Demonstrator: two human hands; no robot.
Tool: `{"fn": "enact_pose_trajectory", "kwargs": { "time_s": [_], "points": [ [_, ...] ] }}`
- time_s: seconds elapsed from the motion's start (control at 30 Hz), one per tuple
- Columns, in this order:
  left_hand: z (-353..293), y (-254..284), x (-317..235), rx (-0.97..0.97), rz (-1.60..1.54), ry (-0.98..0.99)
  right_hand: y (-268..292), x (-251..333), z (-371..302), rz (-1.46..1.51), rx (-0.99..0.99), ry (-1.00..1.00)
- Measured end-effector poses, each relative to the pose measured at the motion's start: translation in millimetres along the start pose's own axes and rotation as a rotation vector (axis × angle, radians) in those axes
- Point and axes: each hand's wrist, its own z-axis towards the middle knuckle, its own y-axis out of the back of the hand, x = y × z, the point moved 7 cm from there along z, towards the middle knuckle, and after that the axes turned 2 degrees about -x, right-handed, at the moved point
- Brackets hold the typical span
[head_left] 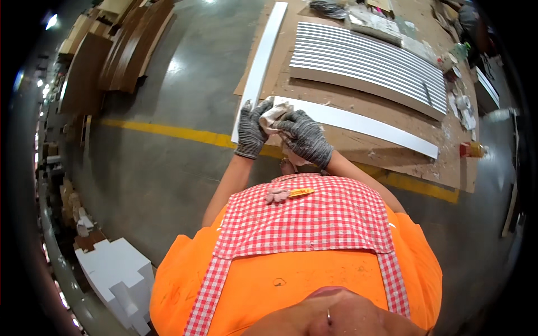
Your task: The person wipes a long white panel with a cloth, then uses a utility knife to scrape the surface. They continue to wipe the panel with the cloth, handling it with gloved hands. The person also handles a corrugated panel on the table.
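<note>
My left hand [251, 127], in a grey striped glove, is closed on one side of a crumpled, stained white cloth [274, 116]. From the other side my right hand [306, 138], gloved alike, grips the same cloth. Both hands are at the near left corner of the work table. Just beyond my left hand lies a long white strip [265, 53], running away from me. A second white strip [364, 124] extends to the right from beside my right hand. Part of the cloth hangs below my hands.
A stack of white-edged boards [367, 64] lies on the cardboard-covered table [336, 147]. Wrapped bundles [374, 23] sit behind it, with a red-and-yellow container [472, 149] at the right edge. Brown panels [131, 47] stand far left; white cut sheets [117, 274] are near left. A yellow line [168, 130] crosses the floor.
</note>
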Motion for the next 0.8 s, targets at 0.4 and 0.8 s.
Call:
{"fn": "enact_pose_trajectory", "kwargs": {
  "time_s": [0.4,0.8],
  "points": [
    [4,-35,-4,0.018,0.3,0.044,70,-34,-3,-0.337,-0.077,-0.294],
    [4,-29,-6,-0.106,0.282,-0.037,203,-189,-233,-0.779,-0.461,-0.895]
  ]
}}
